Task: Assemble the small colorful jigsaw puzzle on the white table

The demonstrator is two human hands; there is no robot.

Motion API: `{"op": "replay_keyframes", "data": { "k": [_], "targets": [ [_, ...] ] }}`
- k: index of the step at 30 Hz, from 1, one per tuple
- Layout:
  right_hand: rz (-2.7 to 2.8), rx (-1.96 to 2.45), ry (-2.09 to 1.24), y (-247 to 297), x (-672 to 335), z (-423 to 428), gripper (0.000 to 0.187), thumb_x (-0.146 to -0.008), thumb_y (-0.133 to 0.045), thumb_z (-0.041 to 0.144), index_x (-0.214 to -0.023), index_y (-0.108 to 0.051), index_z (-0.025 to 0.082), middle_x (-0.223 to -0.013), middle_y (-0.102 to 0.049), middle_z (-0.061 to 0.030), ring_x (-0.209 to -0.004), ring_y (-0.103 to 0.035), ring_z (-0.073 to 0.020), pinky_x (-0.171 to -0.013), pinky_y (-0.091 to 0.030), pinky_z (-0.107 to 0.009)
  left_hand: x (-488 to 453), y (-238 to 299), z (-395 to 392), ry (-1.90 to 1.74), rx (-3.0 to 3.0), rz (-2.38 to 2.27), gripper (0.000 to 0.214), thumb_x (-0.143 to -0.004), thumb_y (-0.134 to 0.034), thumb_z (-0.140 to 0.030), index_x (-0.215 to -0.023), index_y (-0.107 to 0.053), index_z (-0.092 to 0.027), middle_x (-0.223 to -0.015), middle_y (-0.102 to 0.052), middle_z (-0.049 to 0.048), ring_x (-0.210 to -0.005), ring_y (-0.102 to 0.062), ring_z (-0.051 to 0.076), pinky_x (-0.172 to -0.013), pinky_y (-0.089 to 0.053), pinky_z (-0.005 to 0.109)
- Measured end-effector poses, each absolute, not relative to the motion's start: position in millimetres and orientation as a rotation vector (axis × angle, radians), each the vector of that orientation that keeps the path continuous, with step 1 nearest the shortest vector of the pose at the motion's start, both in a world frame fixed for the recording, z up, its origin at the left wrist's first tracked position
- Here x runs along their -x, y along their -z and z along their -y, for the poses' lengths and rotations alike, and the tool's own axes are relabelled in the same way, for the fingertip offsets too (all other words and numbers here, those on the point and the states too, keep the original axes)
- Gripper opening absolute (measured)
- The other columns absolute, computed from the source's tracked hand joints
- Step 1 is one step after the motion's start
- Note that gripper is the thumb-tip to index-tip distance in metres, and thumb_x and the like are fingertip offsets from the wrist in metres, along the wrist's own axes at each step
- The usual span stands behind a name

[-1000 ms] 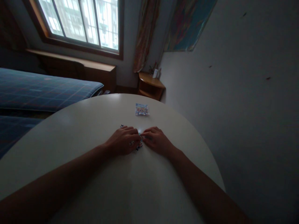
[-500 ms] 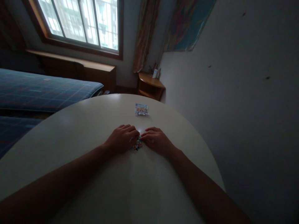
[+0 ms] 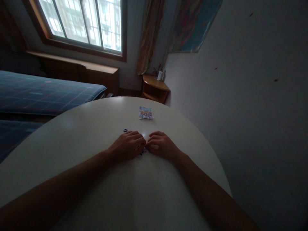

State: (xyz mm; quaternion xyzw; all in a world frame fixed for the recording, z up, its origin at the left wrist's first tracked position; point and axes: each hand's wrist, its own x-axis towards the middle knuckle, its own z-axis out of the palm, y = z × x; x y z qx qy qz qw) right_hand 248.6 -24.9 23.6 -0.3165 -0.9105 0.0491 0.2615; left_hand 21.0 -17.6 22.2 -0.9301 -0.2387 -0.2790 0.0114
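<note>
A small cluster of colourful flat pieces [image 3: 142, 149], too small and dim to identify further, lies on a round white table [image 3: 91, 128], a little past its middle. Only a sliver of the cluster shows, in the narrow gap between two hands.

The left hand [image 3: 127, 146] rests palm down on the table with its fingers bent, and its fingertips touch the cluster from the left. The right hand [image 3: 160, 146] lies the same way and meets the cluster from the right, so the two sets of fingertips nearly touch each other. It cannot be told whether either hand pinches a piece or only presses on the pile. Both bare forearms run back across the table toward the viewer.

One stray dark piece [image 3: 125, 130] sits on the table just beyond the left hand's knuckles. Farther out, near the table's far edge, lies one small square printed packet [image 3: 145, 113], well apart from the hands.

Beyond the table, on the left, is one bed with a blue checked cover [image 3: 43, 93]. Above it is one barred window [image 3: 84, 22], bright with daylight. One patterned curtain [image 3: 150, 35] hangs to its right, above one wooden corner shelf [image 3: 155, 87] that holds a few small items. One colourful poster [image 3: 194, 25] hangs on the grey wall at right.
</note>
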Motion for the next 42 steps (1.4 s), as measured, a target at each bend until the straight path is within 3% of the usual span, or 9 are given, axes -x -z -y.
{"op": "replay_keyframes", "data": {
  "k": [7,12,16,23,31,42],
  "targets": [
    [2.433,0.916,-0.160,-29.5,-247.9,30.0,0.003,-0.082,-0.069,0.026,-0.083,-0.071,0.026,-0.087,-0.075,-0.0032,-0.101,-0.065,-0.0211,-0.092,-0.048,-0.036,-20.6,-21.8,18.2,1.095,2.963,0.737,0.010,-0.090,-0.053,-0.019,-0.088,-0.063,-0.019,-0.085,-0.070,0.0045,-0.079,-0.063,0.017,-0.075,-0.050,0.030],
    [2.312,0.955,-0.205,-24.1,-250.7,27.3,0.010,-0.078,-0.068,0.014,-0.084,-0.069,0.022,-0.088,-0.073,-0.0047,-0.097,-0.065,-0.0200,-0.090,-0.049,-0.034,-16.3,-16.3,8.4,1.300,2.742,1.153,0.013,-0.092,-0.055,-0.026,-0.093,-0.066,-0.020,-0.083,-0.071,0.0036,-0.076,-0.065,0.017,-0.073,-0.050,0.029],
    [2.265,0.992,-0.188,-15.6,-253.6,22.1,0.012,-0.078,-0.069,0.012,-0.086,-0.071,0.021,-0.085,-0.073,-0.0053,-0.093,-0.065,-0.0205,-0.087,-0.050,-0.034,-10.7,-9.7,-1.9,1.174,2.633,1.472,0.014,-0.091,-0.059,-0.029,-0.094,-0.071,-0.022,-0.087,-0.073,0.0029,-0.082,-0.067,0.019,-0.077,-0.050,0.030],
    [2.294,1.060,-0.118,-15.5,-255.0,19.0,0.007,-0.084,-0.070,0.018,-0.088,-0.073,0.023,-0.087,-0.073,-0.0045,-0.094,-0.061,-0.0216,-0.087,-0.049,-0.036,-5.6,-9.4,-8.9,0.991,2.628,1.614,0.013,-0.092,-0.061,-0.030,-0.093,-0.074,-0.025,-0.092,-0.075,0.0025,-0.088,-0.067,0.023,-0.079,-0.050,0.033],
    [2.408,0.832,-0.219,-22.5,-247.7,29.2,0.015,-0.087,-0.070,0.030,-0.101,-0.075,0.026,-0.096,-0.070,-0.0054,-0.101,-0.060,-0.0204,-0.094,-0.047,-0.037,-4.9,-14.9,-9.1,0.885,2.734,1.472,0.015,-0.090,-0.061,-0.032,-0.091,-0.073,-0.023,-0.097,-0.073,0.0040,-0.094,-0.063,0.024,-0.090,-0.045,0.038],
    [2.420,0.836,-0.317,-25.0,-246.7,30.2,0.015,-0.084,-0.074,0.029,-0.098,-0.074,0.024,-0.098,-0.069,-0.0057,-0.101,-0.060,-0.0208,-0.094,-0.047,-0.038,-7.2,-16.8,-3.0,0.734,2.880,1.343,0.017,-0.085,-0.059,-0.031,-0.092,-0.074,-0.024,-0.097,-0.074,0.0039,-0.095,-0.063,0.025,-0.094,-0.040,0.042]
  ]
}}
